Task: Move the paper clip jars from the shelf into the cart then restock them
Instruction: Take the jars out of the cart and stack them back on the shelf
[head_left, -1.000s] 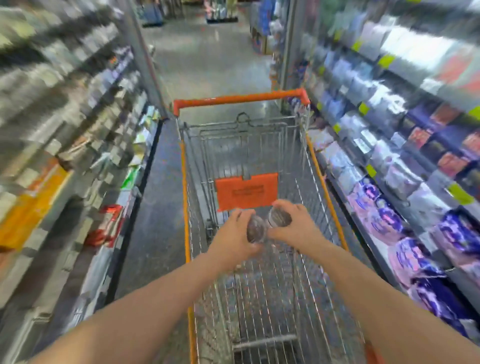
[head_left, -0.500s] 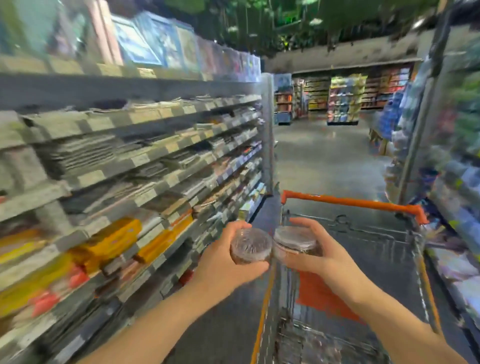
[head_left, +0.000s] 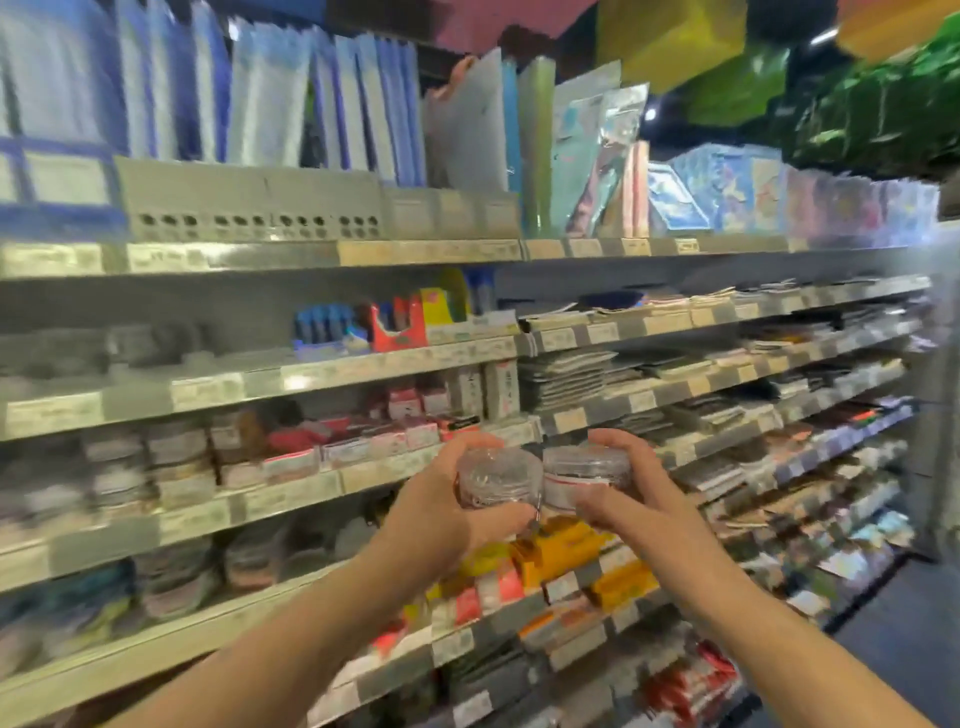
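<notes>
My left hand (head_left: 441, 512) grips a small clear round paper clip jar (head_left: 496, 478), its fingers curled round the side. Beside it, my right hand (head_left: 631, 506) holds a second clear paper clip jar (head_left: 584, 475) with a white label band. The two jars touch side by side at chest height, in front of the stationery shelf (head_left: 291, 488). Stacks of similar small jars (head_left: 176, 462) stand on that shelf to the left. The cart is out of view.
A tall shelving unit fills the view, with plastic folders (head_left: 311, 98) on top, tape dispensers (head_left: 397, 325) below, and orange and yellow packs (head_left: 561, 545) under my hands. A strip of dark aisle floor (head_left: 893, 639) shows at the lower right.
The view has swung left from the cart to face the shelves. Both hands, each still holding a jar, have lifted from inside the cart up to the shelf front.
</notes>
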